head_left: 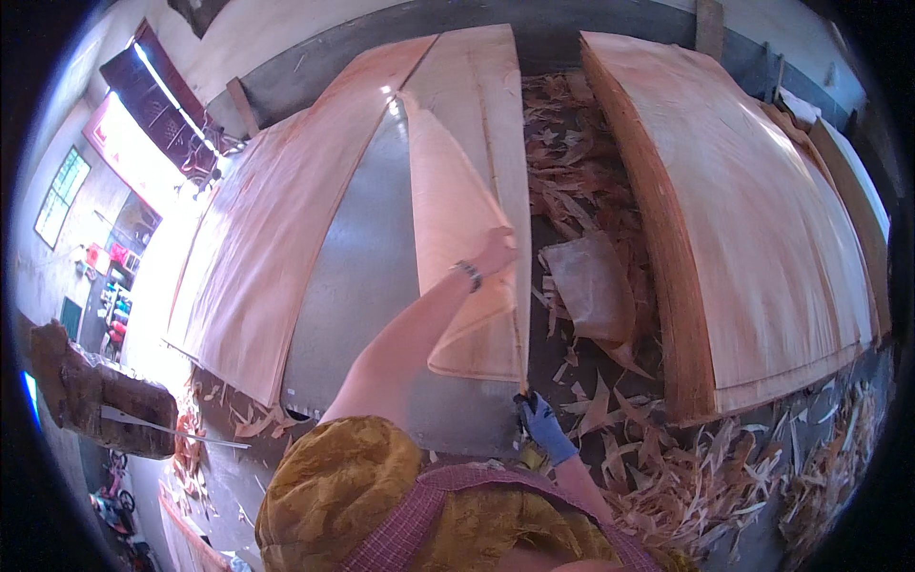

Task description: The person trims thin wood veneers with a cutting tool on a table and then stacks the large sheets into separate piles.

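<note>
A thin pale wood veneer sheet (448,205) lies folded over on itself along the right part of the grey table (357,257). My left hand (496,252), bare with a bracelet at the wrist, is closed on the sheet's right-hand edge, its fingertips partly hidden. My right hand (544,426), in a blue glove with dark fingertips, is closed at the near right corner of the sheet. A narrow tan strip reaches that corner just above the glove. What lies within the gloved fingers is too small to make out.
More veneer (276,210) covers the table's left side. To the right stands a thick stack of veneer sheets (753,219). Wood scraps (667,477) litter the floor, with a pale translucent sheet (591,286) between table and stack. A rough wooden block (124,400) is at the left.
</note>
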`<state>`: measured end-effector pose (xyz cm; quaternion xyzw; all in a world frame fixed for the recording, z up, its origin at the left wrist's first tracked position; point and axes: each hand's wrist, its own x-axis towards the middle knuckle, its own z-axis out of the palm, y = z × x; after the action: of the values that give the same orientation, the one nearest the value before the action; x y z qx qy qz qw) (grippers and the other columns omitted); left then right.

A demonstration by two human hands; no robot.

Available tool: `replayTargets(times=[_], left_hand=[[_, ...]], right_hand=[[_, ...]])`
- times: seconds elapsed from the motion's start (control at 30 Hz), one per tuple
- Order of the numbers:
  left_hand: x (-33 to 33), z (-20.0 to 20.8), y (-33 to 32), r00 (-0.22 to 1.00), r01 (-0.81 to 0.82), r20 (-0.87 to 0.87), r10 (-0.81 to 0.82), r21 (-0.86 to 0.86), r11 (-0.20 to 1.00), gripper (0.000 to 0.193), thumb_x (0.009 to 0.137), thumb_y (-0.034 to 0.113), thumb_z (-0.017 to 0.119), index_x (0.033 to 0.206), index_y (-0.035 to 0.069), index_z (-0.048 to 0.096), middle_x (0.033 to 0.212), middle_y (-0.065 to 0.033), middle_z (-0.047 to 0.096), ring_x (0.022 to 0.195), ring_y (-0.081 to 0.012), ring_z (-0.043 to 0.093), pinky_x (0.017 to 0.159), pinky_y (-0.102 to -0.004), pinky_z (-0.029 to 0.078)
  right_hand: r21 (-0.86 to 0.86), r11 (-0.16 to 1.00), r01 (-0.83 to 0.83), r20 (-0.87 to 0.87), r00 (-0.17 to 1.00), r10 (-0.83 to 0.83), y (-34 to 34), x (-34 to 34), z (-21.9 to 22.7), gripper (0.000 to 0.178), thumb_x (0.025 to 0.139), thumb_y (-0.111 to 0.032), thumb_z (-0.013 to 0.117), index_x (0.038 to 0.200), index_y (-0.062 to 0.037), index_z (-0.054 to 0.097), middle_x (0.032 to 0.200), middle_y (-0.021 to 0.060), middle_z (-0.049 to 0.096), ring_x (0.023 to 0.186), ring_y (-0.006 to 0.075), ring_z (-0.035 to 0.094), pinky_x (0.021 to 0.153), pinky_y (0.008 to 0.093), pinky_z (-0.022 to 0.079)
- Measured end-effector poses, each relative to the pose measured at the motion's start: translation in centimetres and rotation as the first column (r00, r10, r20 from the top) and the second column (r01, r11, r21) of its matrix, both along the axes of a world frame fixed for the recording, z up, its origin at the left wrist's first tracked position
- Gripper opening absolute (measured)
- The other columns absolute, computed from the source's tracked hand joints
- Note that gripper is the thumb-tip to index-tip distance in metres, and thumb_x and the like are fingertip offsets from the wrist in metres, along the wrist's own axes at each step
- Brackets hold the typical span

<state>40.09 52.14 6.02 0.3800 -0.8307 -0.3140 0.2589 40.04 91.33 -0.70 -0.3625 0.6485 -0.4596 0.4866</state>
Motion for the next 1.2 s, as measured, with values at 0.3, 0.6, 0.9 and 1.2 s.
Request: replayTargets(times=[0.3, 0.6, 0.9, 1.2], left_hand=[[-23.3, -2.1, 11.4, 0.918, 0.343, 0.193, -0.345, 0.044, 0.938, 0.041, 0.071, 0.025, 0.069, 0.106, 0.004, 0.065, 0.110, -0.0206, 0.065, 0.104, -0.0361, 0.062, 0.092, -0.0438, 0.050], [-25.7, -3.6, 13.9, 0.841, 0.507, 0.020, -0.541, 0.319, 0.801, 0.058, 0.072, 0.027, 0.071, 0.122, 0.000, 0.061, 0.107, -0.0194, 0.068, 0.100, -0.0317, 0.066, 0.091, -0.0402, 0.051], [-18.4, 8.9, 10.6, 0.770, 0.609, -0.271, -0.577, 0.579, 0.542, 0.060, 0.089, 0.044, 0.068, 0.131, 0.003, 0.054, 0.103, -0.0084, 0.067, 0.092, -0.0151, 0.065, 0.081, -0.0329, 0.053], [-8.8, 15.7, 15.1, 0.876, 0.465, -0.441, -0.195, 0.669, 0.579, 0.037, 0.100, 0.032, 0.055, 0.125, 0.004, 0.058, 0.096, -0.0024, 0.067, 0.087, -0.0105, 0.064, 0.076, -0.0252, 0.052]], right_hand=[[0.128, 0.962, 0.240, 0.038, 0.968, -0.247, -1.0, -3.3, 0.4, 0.031, 0.098, -0.020, 0.052, 0.127, -0.0092, 0.052, 0.076, 0.0085, 0.065, 0.058, 0.0206, 0.062, 0.053, 0.0343, 0.051], [-0.098, 0.940, 0.326, -0.552, 0.768, -0.324, -1.9, -2.6, 5.8, 0.074, 0.091, -0.031, 0.063, 0.150, -0.0069, 0.025, 0.115, 0.0221, 0.065, 0.090, 0.0413, 0.065, 0.073, 0.0456, 0.053], [0.180, 0.842, 0.509, 0.583, 0.634, -0.508, -6.5, -8.0, 9.1, 0.030, 0.092, -0.026, 0.068, 0.117, -0.0135, 0.060, 0.067, -0.0044, 0.053, 0.044, 0.0081, 0.045, 0.041, 0.0229, 0.036], [0.046, 0.836, 0.547, 0.955, 0.222, -0.198, 7.1, -26.1, 19.9, 0.025, 0.100, -0.039, 0.052, 0.089, -0.0192, 0.063, 0.053, -0.0061, 0.046, 0.038, 0.0097, 0.040, 0.033, 0.0263, 0.032]])
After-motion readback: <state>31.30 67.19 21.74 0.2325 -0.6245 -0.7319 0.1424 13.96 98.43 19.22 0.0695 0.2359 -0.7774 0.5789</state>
